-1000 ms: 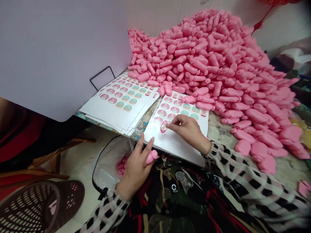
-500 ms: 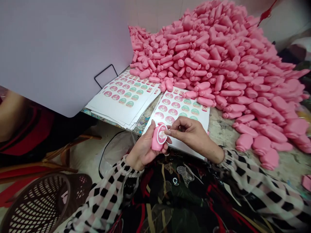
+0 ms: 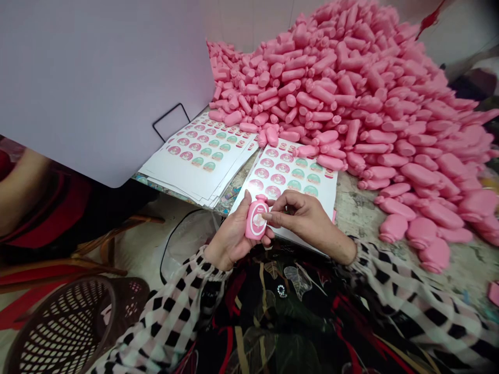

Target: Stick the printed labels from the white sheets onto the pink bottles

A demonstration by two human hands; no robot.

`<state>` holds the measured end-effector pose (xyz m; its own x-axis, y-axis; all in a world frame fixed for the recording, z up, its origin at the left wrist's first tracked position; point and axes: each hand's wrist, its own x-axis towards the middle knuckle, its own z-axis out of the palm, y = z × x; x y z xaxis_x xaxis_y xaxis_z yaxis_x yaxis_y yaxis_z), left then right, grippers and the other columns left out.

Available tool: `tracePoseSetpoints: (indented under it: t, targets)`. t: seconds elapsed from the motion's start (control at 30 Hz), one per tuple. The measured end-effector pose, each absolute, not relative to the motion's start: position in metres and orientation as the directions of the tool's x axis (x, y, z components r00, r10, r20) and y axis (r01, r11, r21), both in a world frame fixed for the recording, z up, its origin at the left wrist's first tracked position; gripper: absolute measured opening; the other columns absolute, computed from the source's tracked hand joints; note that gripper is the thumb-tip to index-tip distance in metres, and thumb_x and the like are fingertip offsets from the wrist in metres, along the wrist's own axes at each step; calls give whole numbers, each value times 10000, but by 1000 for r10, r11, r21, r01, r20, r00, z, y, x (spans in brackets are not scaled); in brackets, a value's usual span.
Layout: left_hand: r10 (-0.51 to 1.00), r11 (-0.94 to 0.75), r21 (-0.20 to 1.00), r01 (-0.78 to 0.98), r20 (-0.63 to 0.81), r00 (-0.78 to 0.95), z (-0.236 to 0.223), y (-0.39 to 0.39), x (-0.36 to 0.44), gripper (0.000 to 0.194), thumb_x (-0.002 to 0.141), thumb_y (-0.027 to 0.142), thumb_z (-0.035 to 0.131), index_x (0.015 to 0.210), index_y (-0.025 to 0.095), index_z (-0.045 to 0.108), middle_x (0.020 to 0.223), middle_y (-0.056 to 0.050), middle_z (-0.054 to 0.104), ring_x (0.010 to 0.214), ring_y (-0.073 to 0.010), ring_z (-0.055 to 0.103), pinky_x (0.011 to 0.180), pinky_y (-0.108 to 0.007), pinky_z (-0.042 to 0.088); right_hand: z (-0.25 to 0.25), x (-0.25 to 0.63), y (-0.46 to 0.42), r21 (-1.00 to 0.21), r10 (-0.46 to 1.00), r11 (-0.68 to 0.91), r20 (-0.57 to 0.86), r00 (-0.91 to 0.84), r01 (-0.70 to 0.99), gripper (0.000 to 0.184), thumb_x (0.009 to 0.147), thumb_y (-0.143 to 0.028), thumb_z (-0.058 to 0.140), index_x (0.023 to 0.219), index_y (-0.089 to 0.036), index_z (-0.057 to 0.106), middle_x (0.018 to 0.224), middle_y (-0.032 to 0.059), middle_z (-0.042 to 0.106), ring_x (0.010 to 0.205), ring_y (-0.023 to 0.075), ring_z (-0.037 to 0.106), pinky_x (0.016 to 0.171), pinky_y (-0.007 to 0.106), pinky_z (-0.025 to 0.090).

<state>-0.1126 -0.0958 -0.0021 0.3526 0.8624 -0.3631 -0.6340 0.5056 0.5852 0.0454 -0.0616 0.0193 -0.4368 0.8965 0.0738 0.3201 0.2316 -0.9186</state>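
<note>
Upright in my left hand [image 3: 234, 236], a small pink plastic bottle [image 3: 250, 235] shows its front to me, the thumb along one side and the fingers wrapped behind it. An oval pink sticker [image 3: 257, 209] with a white rim covers the bottle's front face. The thumb and forefinger of my right hand [image 3: 302, 215] are pinched together at the sticker's right side; the fingertips hide that part of it. Under my right hand lies a sheet of stickers [image 3: 249, 174] with pink and green printed shapes.
A large heap of pink bottles [image 3: 331, 88] fills the back and right of the table [image 3: 353, 208]. More sticker sheets [image 3: 167, 169] lie stacked to the left, beside a pale panel [image 3: 105, 78]. A brown basket [image 3: 58, 322] stands low left, near another person's arm [image 3: 23, 187].
The bottle has turned so its front faces me more squarely, and the sticker now looks flat against it. My right fingertips have stayed at the sticker, shifting slightly left and down.
</note>
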Motion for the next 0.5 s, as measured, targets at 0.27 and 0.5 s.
tracePoseSetpoints:
  t: [0.27, 0.5]
  targets:
    - [857, 515, 608, -605, -391, 336, -3, -95, -111, 524, 858, 601, 335, 1081, 164, 517, 611, -29, 640, 491, -166, 644, 421, -244, 528, 12, 46, -61, -893, 895, 261, 82, -438, 366, 261, 733, -425, 690, 688, -191, 584, 741, -3, 622, 742, 147, 569, 673, 282, 428]
    - [865, 493, 714, -497, -341, 368, 0, -102, -115, 440, 821, 439, 575, 1167, 189, 474, 773, -38, 665, 643, -177, 682, 599, -288, 568, 11, 52, -65, -818, 872, 375, 150, -467, 436, 203, 793, -394, 641, 750, -199, 605, 773, -6, 609, 748, 133, 568, 657, 258, 412]
